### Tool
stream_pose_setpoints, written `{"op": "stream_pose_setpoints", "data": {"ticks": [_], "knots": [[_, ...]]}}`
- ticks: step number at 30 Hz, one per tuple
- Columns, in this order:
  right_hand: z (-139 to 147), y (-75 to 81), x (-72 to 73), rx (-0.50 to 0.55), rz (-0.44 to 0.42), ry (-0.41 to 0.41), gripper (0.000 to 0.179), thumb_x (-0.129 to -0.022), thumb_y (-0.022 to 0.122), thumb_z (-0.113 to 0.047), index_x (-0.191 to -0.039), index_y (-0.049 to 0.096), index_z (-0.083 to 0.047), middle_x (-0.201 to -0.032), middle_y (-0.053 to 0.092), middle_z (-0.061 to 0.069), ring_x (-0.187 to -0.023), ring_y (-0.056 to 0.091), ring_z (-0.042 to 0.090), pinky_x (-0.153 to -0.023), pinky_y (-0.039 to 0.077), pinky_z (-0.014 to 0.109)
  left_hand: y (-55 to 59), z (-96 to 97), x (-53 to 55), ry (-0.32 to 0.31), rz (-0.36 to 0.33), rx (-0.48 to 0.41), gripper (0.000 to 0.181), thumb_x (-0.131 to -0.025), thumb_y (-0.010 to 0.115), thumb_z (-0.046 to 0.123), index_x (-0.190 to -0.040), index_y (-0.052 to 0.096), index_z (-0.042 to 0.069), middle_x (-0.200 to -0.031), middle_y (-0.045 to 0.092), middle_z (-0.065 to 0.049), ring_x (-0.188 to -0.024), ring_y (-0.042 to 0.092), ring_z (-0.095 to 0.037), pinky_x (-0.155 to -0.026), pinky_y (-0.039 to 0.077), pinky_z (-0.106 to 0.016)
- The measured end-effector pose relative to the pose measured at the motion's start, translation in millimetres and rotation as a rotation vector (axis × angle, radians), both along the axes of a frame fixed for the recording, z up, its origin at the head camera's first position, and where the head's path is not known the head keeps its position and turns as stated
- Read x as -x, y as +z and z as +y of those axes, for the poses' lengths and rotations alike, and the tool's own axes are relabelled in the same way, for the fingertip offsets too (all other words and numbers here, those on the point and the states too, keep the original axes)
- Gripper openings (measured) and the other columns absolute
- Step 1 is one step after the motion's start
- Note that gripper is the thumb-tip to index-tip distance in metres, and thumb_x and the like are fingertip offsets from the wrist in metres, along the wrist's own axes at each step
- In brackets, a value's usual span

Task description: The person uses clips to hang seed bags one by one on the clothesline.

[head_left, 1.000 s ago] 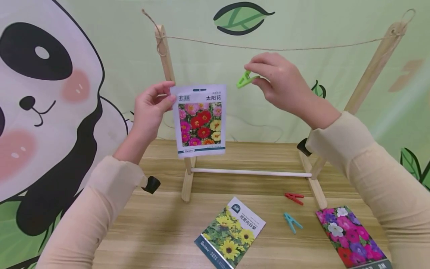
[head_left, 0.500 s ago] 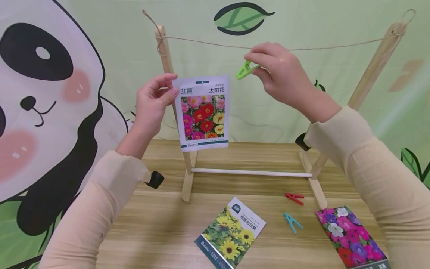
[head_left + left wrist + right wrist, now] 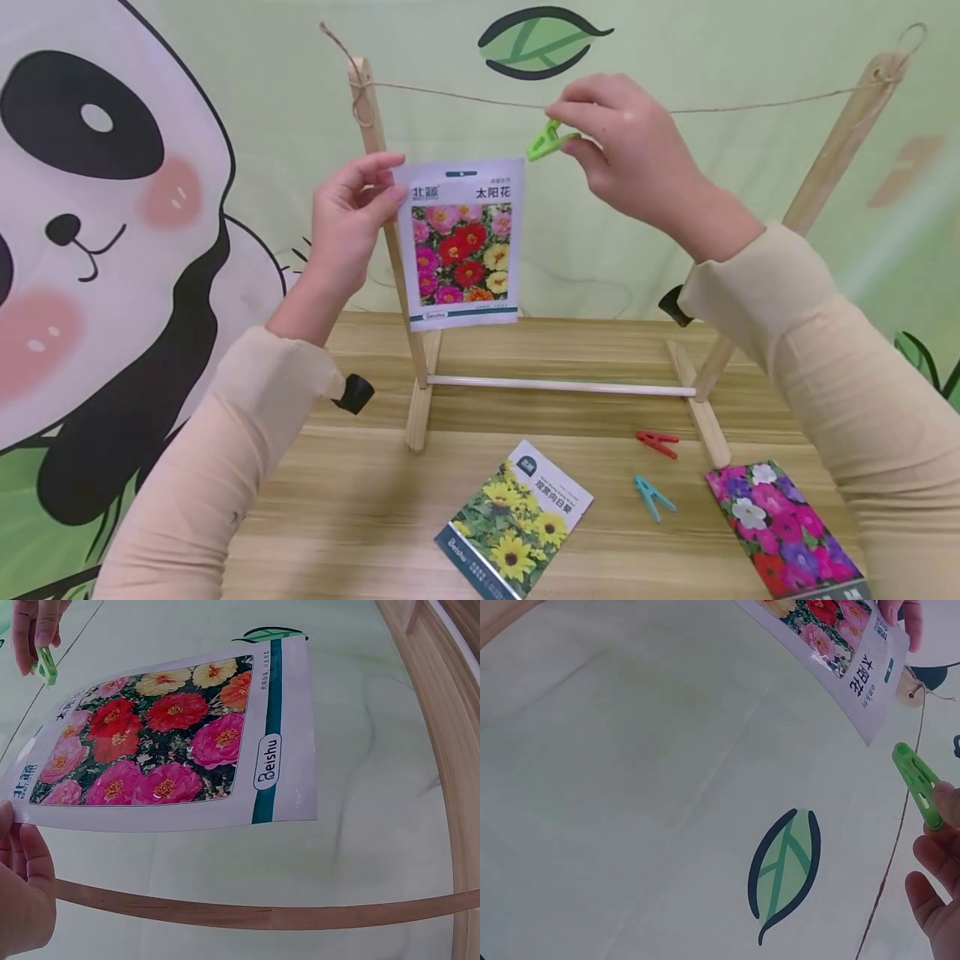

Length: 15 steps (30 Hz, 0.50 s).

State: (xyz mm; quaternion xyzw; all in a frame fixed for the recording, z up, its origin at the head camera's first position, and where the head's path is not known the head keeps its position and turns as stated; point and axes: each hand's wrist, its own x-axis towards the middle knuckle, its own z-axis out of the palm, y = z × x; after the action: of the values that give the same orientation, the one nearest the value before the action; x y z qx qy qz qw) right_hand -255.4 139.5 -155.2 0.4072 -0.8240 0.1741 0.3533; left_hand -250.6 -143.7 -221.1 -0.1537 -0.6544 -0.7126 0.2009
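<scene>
My left hand point(image 3: 352, 221) pinches the upper left edge of a white seed packet point(image 3: 467, 312) printed with red, pink and yellow flowers. The packet hangs upright below a thin twine point(image 3: 457, 93), in front of the left wooden post point(image 3: 396, 258). Between the thumb and fingers of my right hand point(image 3: 633, 154) is a green clothespin point(image 3: 546, 140), its tip just right of the packet's top right corner and apart from it. In the right wrist view, a gap shows between the clothespin point(image 3: 916, 780) and the packet point(image 3: 866, 712).
On the wooden table point(image 3: 322, 500) lie a sunflower seed packet point(image 3: 517, 521), a red clothespin point(image 3: 657, 442), a blue clothespin point(image 3: 654, 497) and a packet with purple and pink flowers point(image 3: 783, 525). A white rod point(image 3: 562, 384) joins the stand's feet; its right post point(image 3: 840, 142) rises behind my right arm.
The left hand has raised the seed packet and brought it rightward toward the clothespin. My right hand has risen with the clothespin, nearer the twine.
</scene>
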Motion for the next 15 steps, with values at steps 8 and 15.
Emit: {"op": "stream_pose_setpoints", "data": {"ticks": [8, 15], "knots": [[-1.1, 4.0, 0.4, 0.01, 0.011, 0.007, 0.024, -0.1, 0.067, 0.008, -0.123, 0.072, 0.013, -0.118, 0.067, 0.029, -0.115, 0.058, 0.046, -0.103, 0.05, 0.053, 2.8, 3.2, 0.6, 0.006, -0.013, -0.012, 0.026, -0.103, 0.061, -0.01, -0.115, 0.078, 0.006, -0.097, 0.055, 0.002, -0.093, 0.058, -0.014, -0.077, 0.053, -0.017], [-3.6, 8.0, 1.8, -0.002, 0.026, 0.007, 0.024, -0.101, 0.068, 0.004, -0.123, 0.072, 0.013, -0.12, 0.067, 0.028, -0.117, 0.057, 0.045, -0.104, 0.05, 0.053, 5.9, 5.8, 1.6, 0.008, -0.001, -0.007, 0.026, -0.103, 0.061, -0.01, -0.117, 0.077, 0.003, -0.096, 0.055, 0.002, -0.089, 0.057, -0.013, -0.076, 0.052, -0.017]]}}
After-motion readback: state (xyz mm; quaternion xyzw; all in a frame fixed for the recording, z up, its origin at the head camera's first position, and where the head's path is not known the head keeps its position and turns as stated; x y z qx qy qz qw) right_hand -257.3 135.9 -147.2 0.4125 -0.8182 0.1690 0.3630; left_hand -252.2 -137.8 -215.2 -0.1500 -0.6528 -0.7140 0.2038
